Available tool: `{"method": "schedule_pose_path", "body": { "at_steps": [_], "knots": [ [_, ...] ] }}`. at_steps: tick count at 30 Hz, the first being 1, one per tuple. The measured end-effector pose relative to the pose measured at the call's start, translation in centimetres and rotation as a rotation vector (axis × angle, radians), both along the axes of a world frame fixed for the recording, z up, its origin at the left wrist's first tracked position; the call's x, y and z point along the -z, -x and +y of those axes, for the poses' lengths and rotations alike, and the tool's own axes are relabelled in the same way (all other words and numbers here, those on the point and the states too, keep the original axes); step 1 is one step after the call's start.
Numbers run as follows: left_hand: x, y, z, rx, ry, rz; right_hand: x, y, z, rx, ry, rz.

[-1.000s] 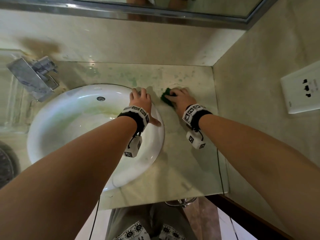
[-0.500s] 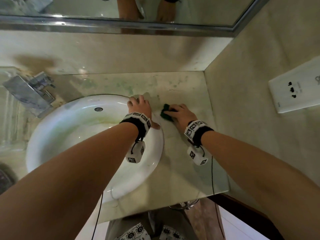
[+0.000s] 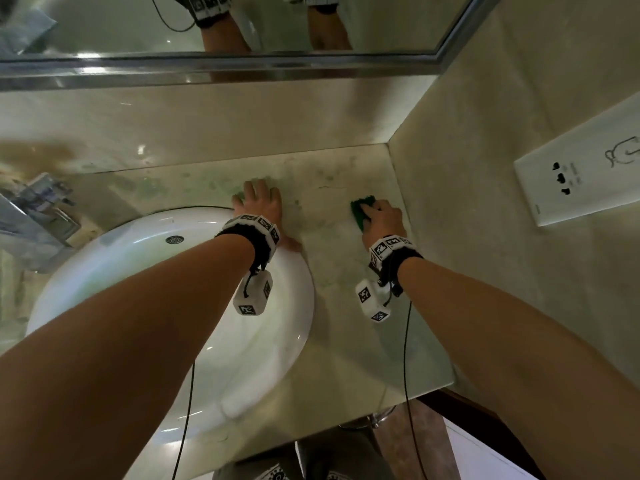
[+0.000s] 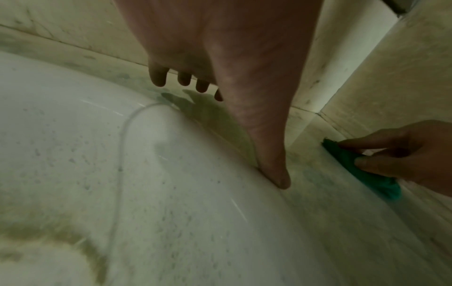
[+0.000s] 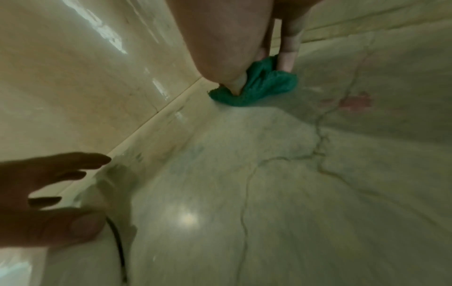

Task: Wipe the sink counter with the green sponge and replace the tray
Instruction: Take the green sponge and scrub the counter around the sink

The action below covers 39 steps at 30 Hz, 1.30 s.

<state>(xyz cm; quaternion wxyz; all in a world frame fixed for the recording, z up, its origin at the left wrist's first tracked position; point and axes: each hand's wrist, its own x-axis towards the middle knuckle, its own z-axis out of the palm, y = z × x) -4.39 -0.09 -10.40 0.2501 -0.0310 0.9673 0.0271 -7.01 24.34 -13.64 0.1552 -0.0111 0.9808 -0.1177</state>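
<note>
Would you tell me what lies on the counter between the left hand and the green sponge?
Only bare, stained counter lies between the left hand and the green sponge; the head view shows it.

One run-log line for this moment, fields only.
phase: wiping | right hand: grips green sponge on counter | left hand: flat by sink | tray: unseen
</note>
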Motion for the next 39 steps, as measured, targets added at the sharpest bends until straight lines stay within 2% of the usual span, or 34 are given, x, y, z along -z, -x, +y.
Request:
{"method": "schedule_pose_path", "body": {
  "at_steps": [6,13,17,20,24,27,31,33,37,39],
  "knots": [
    [1.1,1.1,0.6,-0.082,-0.052,-0.09,-0.2,3.8,0.2,0.053,-0.153,-0.036],
    [1.3,1.6,1.7,-0.104,-0.021,-0.156,1.0,8.2,-1.1,0.191,-0.349,-0.074],
    [1.5,1.7,1.6,-0.112,-0.017,-0.162,1.5,9.2,-2.1,0.171,-0.377,-0.043],
    [1.6,1.8,1.6,-0.113,-0.017,-0.155,1.3,10.7,-2.1,0.061,-0.4,0.01],
    [1.6,1.6,1.6,-0.116,-0.025,-0.138,0.5,12.4,-1.9,0.027,-0.25,-0.006],
    [1.7,1.6,1.6,-0.118,-0.026,-0.14,0.1,12.0,-1.5,-0.133,-0.214,0.003],
    [1.6,1.6,1.6,-0.119,-0.018,-0.126,-0.2,8.8,0.1,-0.349,0.001,0.145],
    [1.5,1.5,1.6,-0.118,-0.017,-0.114,0.3,8.1,0.8,-0.294,0.041,0.162],
    [1.7,1.5,1.6,-0.115,-0.013,-0.104,1.1,10.0,0.4,-0.106,0.049,0.116],
    [1.8,1.6,1.7,-0.111,-0.012,-0.105,0.6,11.5,-0.6,-0.065,-0.095,0.039]
  ]
}}
